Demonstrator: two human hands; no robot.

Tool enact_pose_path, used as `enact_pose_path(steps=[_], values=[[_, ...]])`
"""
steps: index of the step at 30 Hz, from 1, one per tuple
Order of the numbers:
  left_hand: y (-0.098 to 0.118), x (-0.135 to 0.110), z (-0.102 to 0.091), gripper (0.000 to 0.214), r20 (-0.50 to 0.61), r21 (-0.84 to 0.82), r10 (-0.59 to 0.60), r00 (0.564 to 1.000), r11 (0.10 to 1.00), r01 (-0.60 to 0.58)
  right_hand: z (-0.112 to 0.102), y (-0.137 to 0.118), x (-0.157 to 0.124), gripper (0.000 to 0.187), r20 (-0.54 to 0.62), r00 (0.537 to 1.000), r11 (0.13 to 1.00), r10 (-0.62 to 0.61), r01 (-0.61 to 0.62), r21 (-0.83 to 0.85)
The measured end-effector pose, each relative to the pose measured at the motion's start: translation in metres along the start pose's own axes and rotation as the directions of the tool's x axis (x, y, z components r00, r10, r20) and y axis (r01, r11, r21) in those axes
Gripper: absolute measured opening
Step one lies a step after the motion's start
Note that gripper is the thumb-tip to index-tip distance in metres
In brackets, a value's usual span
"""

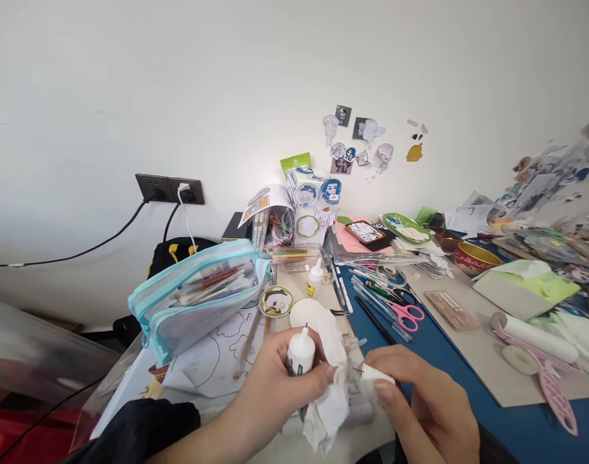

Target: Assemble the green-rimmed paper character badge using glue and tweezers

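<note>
My left hand (275, 377) is closed around a small white squeeze bottle (301, 353) with a thin dark tip pointing up. A crumpled white tissue (328, 407) hangs beside the bottle, touching the same thumb. To the right, my right hand (427, 390) pinches a small white cap (376, 374) between thumb and fingers; a thin pin sticks out of it toward the tissue. Beyond the hands lie a round white piece (308, 312) and a round character badge (276, 301). Another little white bottle with a yellow label (314, 278) stands upright behind them.
A light-blue mesh pencil case (202, 296) full of pens sits at left. Pink scissors (408, 316), pens and tape lie on the blue table at right. Farther right are a pink lint roller (555, 386), a tissue pack (526, 287) and a red-yellow bowl (475, 258).
</note>
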State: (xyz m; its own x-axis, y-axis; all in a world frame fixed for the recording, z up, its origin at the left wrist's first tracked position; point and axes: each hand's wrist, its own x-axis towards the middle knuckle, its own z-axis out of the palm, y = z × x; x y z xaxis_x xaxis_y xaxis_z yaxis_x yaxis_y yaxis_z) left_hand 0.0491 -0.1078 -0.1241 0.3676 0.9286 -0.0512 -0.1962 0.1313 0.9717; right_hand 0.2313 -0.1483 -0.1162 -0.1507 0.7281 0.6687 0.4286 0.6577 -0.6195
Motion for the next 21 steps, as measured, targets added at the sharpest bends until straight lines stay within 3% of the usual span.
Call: enact_pose_path(steps=[2, 6, 11, 14, 16, 17, 19, 21], values=[[0.0, 0.0, 0.0, 0.02, 0.031, -0.009, 0.009, 0.999, 1.0, -0.008, -0.001, 0.001, 0.005, 0.016, 0.089, 0.992, 0.992, 0.095, -0.101, 0.075], [0.002, -0.001, 0.0, 0.02, 0.014, 0.058, -0.011, 1.0, 0.998, 0.01, 0.003, 0.004, 0.011, 0.029, 0.309, 0.923, 0.908, 0.232, -0.319, 0.272], [0.0, 0.002, 0.0, 0.025, -0.041, 0.131, 0.008, 0.999, 0.991, -0.003, 0.006, 0.009, 0.006, 0.025, 0.298, 0.915, 0.921, 0.273, -0.338, 0.194], [0.0, 0.003, -0.002, 0.027, -0.088, 0.208, 0.063, 0.994, 0.977, -0.044, -0.017, 0.021, 0.004, 0.022, 0.167, 0.944, 0.957, 0.283, -0.291, 0.022], [0.002, 0.003, -0.003, 0.033, -0.114, 0.28, 0.118, 0.986, 0.956, -0.082, -0.044, 0.038, 0.006, 0.024, -0.057, 0.96, 0.938, 0.275, -0.281, -0.201], [0.003, 0.003, -0.004, 0.036, -0.122, 0.318, 0.146, 0.982, 0.943, -0.1, -0.06, 0.048, 0.009, 0.028, -0.167, 0.95, 0.884, 0.263, -0.307, -0.353], [0.005, 0.002, -0.005, 0.038, -0.126, 0.394, 0.191, 0.974, 0.91, -0.128, -0.09, 0.071, 0.018, 0.042, -0.276, 0.932, 0.675, 0.236, -0.362, -0.643], [0.005, 0.002, -0.006, 0.038, -0.127, 0.461, 0.228, 0.965, 0.875, -0.147, -0.112, 0.091, 0.029, 0.045, -0.295, 0.925, 0.588, 0.241, -0.381, -0.713]])
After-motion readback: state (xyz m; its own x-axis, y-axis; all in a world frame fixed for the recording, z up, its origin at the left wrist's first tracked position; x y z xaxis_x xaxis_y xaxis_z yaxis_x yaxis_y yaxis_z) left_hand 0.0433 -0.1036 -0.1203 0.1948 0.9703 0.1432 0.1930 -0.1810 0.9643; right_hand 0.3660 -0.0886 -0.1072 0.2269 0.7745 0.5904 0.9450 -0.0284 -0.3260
